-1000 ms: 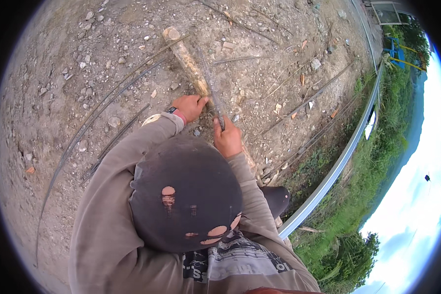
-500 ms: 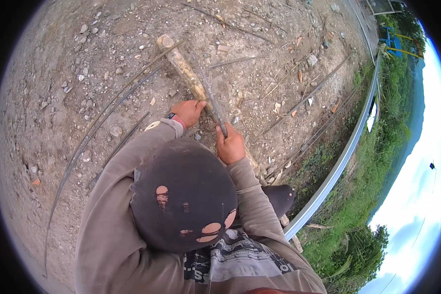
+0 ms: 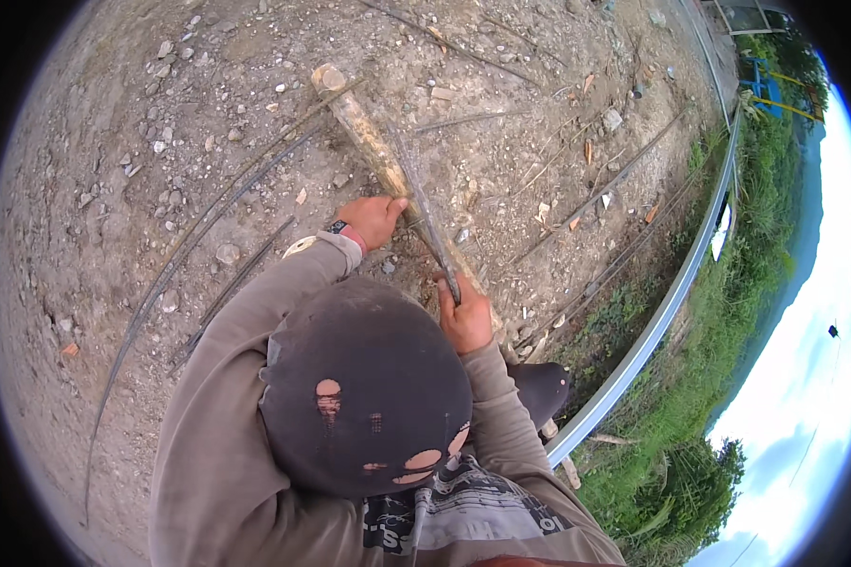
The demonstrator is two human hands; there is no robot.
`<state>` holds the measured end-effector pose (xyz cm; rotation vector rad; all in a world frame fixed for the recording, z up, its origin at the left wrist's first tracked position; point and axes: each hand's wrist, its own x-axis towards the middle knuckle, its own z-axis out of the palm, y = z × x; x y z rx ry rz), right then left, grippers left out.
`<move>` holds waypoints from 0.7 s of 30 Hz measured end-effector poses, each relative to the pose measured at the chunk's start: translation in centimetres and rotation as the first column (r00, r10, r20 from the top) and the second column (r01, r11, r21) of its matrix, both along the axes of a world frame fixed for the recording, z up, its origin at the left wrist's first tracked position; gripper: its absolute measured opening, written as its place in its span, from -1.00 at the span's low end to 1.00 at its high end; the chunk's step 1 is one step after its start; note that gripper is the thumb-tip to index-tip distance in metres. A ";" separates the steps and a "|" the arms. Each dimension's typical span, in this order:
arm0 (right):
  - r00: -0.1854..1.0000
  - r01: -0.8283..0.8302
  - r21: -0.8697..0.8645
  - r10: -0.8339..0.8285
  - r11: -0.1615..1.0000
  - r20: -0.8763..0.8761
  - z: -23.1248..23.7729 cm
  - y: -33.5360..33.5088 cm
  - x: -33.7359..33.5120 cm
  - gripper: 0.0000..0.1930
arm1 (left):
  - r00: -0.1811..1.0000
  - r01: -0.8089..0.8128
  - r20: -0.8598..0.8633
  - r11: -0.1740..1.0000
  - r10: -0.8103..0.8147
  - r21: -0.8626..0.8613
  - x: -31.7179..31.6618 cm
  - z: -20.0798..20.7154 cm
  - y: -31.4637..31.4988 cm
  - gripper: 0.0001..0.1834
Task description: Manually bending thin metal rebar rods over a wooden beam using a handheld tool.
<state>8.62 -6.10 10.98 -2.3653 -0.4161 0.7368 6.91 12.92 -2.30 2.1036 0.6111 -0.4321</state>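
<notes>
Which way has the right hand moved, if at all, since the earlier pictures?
Yes: the right hand moved down and rightward in view, farther from the log's top end.

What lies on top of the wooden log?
A thin rod crosses the log near its far end; the left hand touches the log closer in, and a long tool in the right hand overlaps it. The surface beneath these is hidden.

room over dirt (image 3: 279,175) left of left hand (image 3: 373,222), curved rods (image 3: 142,312) lying there, log (image 3: 362,130) slanting ahead, knee (image 3: 364,354) blocking nearside, guardrail (image 3: 638,362) barring far right
</notes>
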 end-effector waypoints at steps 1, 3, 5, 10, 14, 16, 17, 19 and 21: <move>0.998 -0.006 0.026 0.007 1.000 -0.057 2.4 -2.2 -1.2 -0.86 | 0.999 -0.033 -0.002 0.999 0.033 0.032 0.1 -0.1 0.2 -0.50; 0.993 -0.002 0.003 0.003 1.000 -0.121 5.9 -4.4 -2.9 -0.85 | 1.000 0.013 0.017 1.000 -0.013 0.013 -0.2 -0.2 0.2 -0.51; 0.996 -0.012 0.028 0.015 1.000 -0.085 6.6 -3.7 -2.9 -0.83 | 1.000 -0.013 -0.022 0.998 0.014 0.058 -0.5 0.0 0.1 -0.50; 0.985 -0.114 0.113 0.098 0.987 0.143 -2.0 3.4 1.9 -0.83 | 0.998 -0.058 0.032 0.997 0.056 0.043 -0.4 0.7 -0.3 -0.49; 0.998 -0.048 0.049 0.050 0.998 -0.039 1.3 -1.3 -0.7 -0.85 | 1.000 -0.016 0.016 0.998 0.015 0.057 0.0 0.9 0.2 -0.46; 0.997 -0.012 0.077 0.018 0.997 -0.072 5.0 -4.2 -2.7 -0.85 | 1.000 0.012 -0.023 0.999 -0.011 0.052 -0.1 0.6 0.3 -0.46; 0.993 0.009 0.052 -0.003 0.999 -0.118 5.6 -4.4 -3.0 -0.85 | 0.997 0.039 -0.073 0.998 -0.035 0.045 -0.2 0.5 0.2 -0.45; 0.981 0.037 -0.028 -0.041 0.999 -0.189 5.4 -3.1 -2.5 -0.85 | 0.989 0.082 -0.126 0.996 -0.077 0.038 -0.2 0.4 0.2 -0.43; 0.992 -0.018 -0.029 0.015 0.999 -0.122 0.5 0.7 0.4 -0.85 | 1.000 -0.004 0.008 0.999 0.003 0.043 -0.2 0.4 -0.1 -0.46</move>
